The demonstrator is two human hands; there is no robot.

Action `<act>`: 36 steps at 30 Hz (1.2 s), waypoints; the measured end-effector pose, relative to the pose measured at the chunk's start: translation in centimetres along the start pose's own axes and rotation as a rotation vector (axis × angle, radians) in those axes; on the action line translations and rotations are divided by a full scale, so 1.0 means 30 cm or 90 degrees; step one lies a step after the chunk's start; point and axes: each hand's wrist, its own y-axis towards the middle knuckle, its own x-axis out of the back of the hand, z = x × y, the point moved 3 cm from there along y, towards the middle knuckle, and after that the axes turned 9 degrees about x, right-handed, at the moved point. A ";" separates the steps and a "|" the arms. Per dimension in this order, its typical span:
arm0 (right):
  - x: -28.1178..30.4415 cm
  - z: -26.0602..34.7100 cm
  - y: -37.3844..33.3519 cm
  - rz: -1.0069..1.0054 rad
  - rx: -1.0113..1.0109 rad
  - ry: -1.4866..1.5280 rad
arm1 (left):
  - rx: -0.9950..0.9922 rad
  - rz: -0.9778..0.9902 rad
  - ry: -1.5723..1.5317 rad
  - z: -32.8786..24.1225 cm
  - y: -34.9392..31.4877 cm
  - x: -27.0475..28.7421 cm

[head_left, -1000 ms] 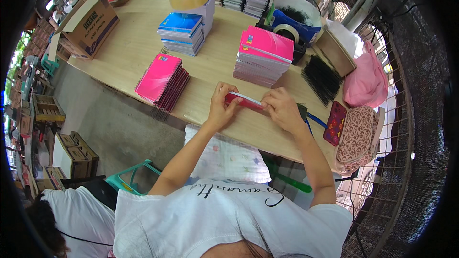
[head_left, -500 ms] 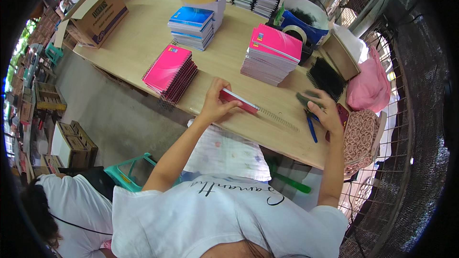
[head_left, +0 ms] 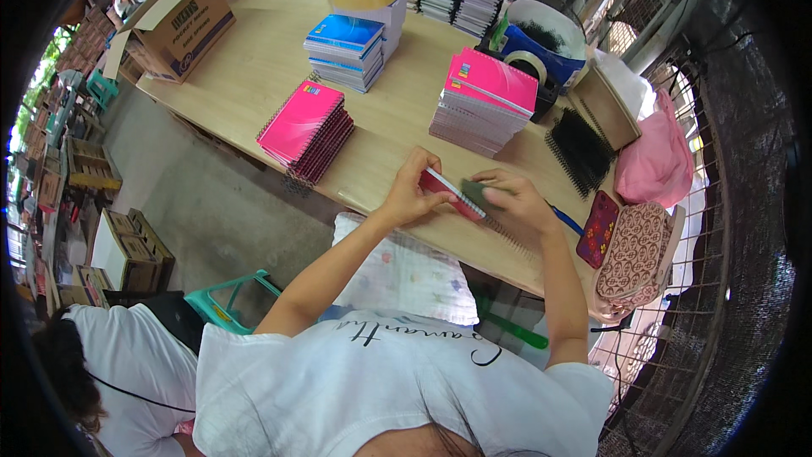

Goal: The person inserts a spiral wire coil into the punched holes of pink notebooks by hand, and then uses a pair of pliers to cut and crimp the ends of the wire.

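Observation:
My left hand [head_left: 412, 195] is closed around a small notebook with a pinkish-red cover [head_left: 457, 203], held tilted above the table's near edge. A thin spiral wire [head_left: 514, 241] runs along its spine and sticks out past the end toward the right. Against that spine my right hand [head_left: 518, 200] presses a dark green pad [head_left: 475, 194], its fingers closed on it; whether it is cloth or rubber I cannot tell. Just right of this hand lies a tool with a blue handle [head_left: 567, 220], mostly hidden by my wrist.
Pink spiral notebooks [head_left: 303, 123] are stacked left, unbound pink ones [head_left: 486, 106] right, blue ones [head_left: 345, 42] behind. Black coils [head_left: 579, 148], a phone [head_left: 597, 227] and a patterned pouch [head_left: 634, 250] lie right. A cardboard box [head_left: 182, 34] stands far left. A person [head_left: 127, 364] sits at my left.
My right hand has moved left, away from the blue-handled tool, bringing the green pad to the notebook's spine. My left hand and the notebook have shifted slightly right.

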 end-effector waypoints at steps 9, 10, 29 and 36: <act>0.023 -0.006 -0.004 -0.144 -0.044 0.031 | 0.045 0.049 -0.055 -0.018 0.000 -0.075; 0.011 0.006 0.000 -0.102 -0.045 -0.056 | 0.075 0.054 -0.072 -0.019 -0.012 -0.083; -0.014 0.028 0.046 -0.135 -0.085 0.014 | 0.247 0.156 -0.484 0.081 0.011 -0.038; 0.016 -0.044 -0.361 -0.332 -0.252 -0.766 | 0.271 0.061 -0.473 0.014 -0.032 0.052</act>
